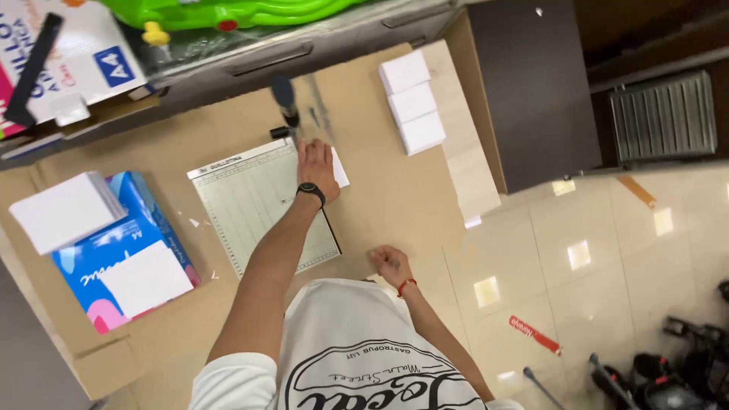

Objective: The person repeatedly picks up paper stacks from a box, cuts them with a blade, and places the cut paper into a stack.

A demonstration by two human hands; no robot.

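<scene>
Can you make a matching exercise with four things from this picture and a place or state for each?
Things:
1. left hand
2. right hand
3. three white stacks
4. blue pack

Places or states:
A. in a row at the far edge
B. flat on the cutter
C. under a white sheet
D. closed, near the body

Pairs: 1-B, 2-D, 3-A, 4-C

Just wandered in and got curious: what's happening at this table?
A person is working at a paper cutter set on a cardboard-covered table. Their left hand presses flat on a white sheet at the cutter's far edge, beside the blurred blade handle. The right hand rests loosely closed on the table edge, holding nothing visible. Three stacks of cut white paper lie further back; a blue paper pack sits left.
</scene>
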